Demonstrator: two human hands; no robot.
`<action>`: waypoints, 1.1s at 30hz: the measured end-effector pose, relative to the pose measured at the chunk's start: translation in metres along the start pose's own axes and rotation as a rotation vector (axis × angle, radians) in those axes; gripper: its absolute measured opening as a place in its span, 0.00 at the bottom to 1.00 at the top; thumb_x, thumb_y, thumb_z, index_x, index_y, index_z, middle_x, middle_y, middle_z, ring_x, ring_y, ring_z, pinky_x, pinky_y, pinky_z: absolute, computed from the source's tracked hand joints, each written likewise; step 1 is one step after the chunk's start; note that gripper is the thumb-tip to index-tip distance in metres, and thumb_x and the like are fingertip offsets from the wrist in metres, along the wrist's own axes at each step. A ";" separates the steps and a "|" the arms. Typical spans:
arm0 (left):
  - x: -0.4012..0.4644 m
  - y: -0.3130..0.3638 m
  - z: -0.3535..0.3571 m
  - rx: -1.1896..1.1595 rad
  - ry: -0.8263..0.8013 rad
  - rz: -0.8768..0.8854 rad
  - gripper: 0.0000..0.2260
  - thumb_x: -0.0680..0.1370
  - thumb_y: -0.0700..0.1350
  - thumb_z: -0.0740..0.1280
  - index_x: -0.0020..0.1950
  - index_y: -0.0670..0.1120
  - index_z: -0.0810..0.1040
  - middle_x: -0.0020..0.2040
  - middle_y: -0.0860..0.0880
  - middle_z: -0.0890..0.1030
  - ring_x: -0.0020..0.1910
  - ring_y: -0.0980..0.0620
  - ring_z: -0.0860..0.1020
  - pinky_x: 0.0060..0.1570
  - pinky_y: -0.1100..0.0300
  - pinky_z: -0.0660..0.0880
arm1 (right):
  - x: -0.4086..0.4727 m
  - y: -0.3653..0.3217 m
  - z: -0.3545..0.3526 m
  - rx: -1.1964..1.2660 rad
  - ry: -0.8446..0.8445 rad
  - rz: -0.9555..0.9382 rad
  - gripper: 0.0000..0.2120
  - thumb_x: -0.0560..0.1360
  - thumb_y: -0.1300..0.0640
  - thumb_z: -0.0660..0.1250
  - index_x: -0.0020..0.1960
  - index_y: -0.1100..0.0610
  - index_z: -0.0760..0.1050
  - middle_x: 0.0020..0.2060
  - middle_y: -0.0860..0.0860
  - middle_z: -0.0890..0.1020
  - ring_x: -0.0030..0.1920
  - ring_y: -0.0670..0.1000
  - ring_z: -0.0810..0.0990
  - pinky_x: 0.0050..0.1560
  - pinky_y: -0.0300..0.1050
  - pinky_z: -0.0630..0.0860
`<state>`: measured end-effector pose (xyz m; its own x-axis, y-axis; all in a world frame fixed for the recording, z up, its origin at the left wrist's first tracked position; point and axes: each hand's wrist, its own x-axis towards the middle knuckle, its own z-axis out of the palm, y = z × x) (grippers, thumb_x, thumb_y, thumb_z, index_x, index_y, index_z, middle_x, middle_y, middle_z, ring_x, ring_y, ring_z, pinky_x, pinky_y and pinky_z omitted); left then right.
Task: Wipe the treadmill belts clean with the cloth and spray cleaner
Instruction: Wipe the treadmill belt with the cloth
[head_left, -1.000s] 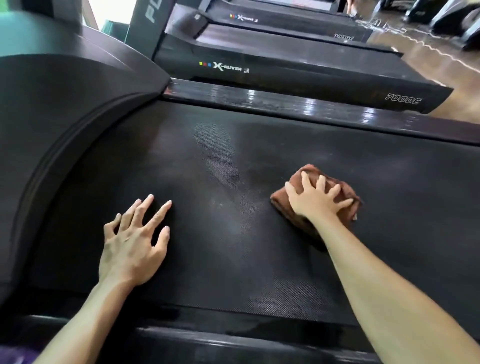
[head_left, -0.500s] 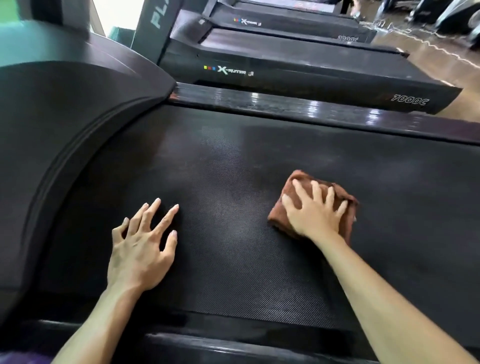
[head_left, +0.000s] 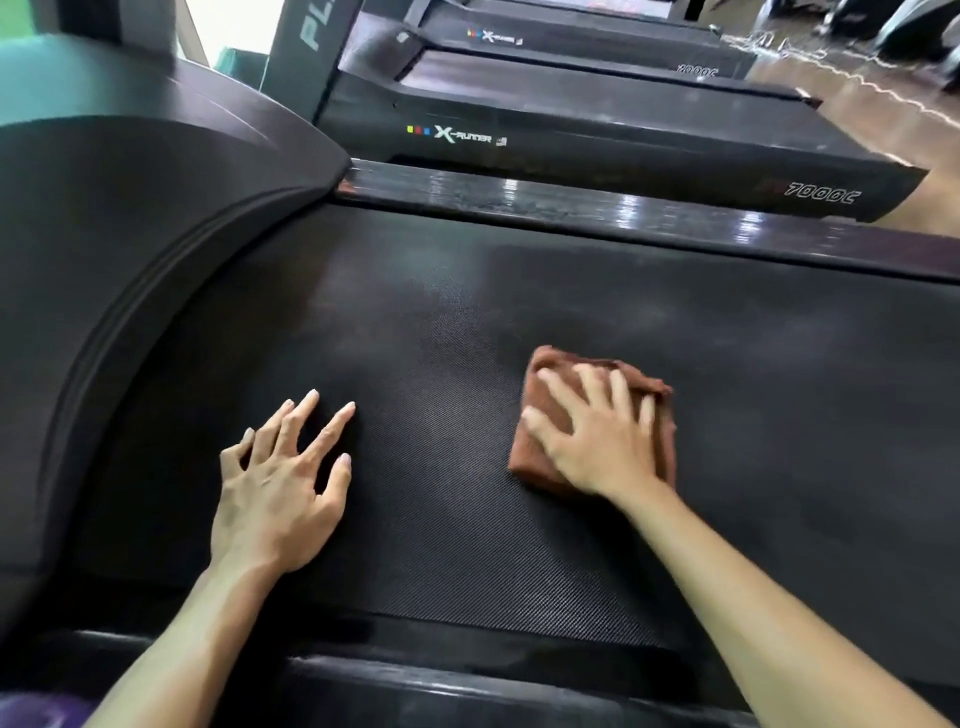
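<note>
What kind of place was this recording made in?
Most likely a gym: a row of treadmills side by side, one labelled X-Runner, with wood-look flooring beyond.

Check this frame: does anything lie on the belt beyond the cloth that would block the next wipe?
Nothing visible does. The right hand presses the brown cloth flat on the belt; the left hand rests well off to the side.
</note>
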<state>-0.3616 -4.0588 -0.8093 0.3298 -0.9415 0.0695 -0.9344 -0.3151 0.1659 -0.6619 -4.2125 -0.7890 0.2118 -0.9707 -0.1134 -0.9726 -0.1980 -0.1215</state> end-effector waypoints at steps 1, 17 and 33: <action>0.000 0.001 0.001 0.009 -0.006 -0.001 0.29 0.77 0.65 0.41 0.80 0.69 0.53 0.83 0.57 0.53 0.82 0.57 0.47 0.76 0.49 0.50 | 0.016 0.003 -0.007 0.024 -0.023 0.119 0.34 0.78 0.24 0.45 0.81 0.32 0.51 0.84 0.47 0.49 0.83 0.60 0.42 0.78 0.71 0.38; 0.001 0.000 -0.001 0.009 -0.014 -0.007 0.29 0.78 0.65 0.42 0.80 0.69 0.53 0.83 0.56 0.54 0.82 0.55 0.48 0.76 0.48 0.51 | -0.020 0.003 -0.003 0.044 -0.011 0.197 0.36 0.76 0.23 0.45 0.82 0.32 0.47 0.85 0.47 0.48 0.83 0.60 0.39 0.78 0.70 0.36; -0.001 0.003 -0.001 0.020 -0.019 0.000 0.24 0.83 0.60 0.51 0.81 0.67 0.55 0.83 0.54 0.54 0.82 0.54 0.49 0.76 0.47 0.51 | -0.064 0.010 0.005 0.024 0.045 0.109 0.38 0.74 0.22 0.45 0.81 0.32 0.50 0.84 0.46 0.51 0.83 0.59 0.43 0.79 0.70 0.39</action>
<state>-0.3643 -4.0584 -0.8076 0.3274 -0.9435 0.0506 -0.9371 -0.3173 0.1458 -0.6843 -4.1517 -0.7881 0.0994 -0.9916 -0.0828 -0.9870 -0.0877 -0.1345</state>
